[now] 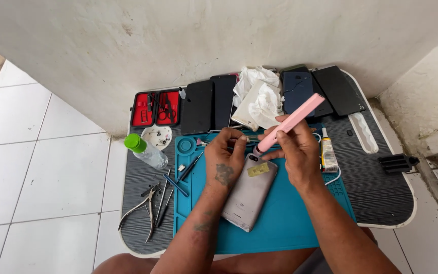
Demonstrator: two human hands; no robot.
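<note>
A grey phone (249, 195) lies back-up on a teal work mat (285, 223), a yellow sticker on its back. My left hand (225, 157) rests on the phone's upper left edge, fingers curled against it. My right hand (296, 151) grips a pink pen-shaped tool (292, 121) held slanted, with its tip touching the phone's top near the camera.
On the dark ribbed table (381, 195): a green-capped bottle (145, 150), pliers (147, 207), screwdrivers (178, 180), a red tool case (155, 108), several dark phones (198, 106), crumpled tissue (262, 94), a glue tube (328, 155). White wall behind, tiled floor left.
</note>
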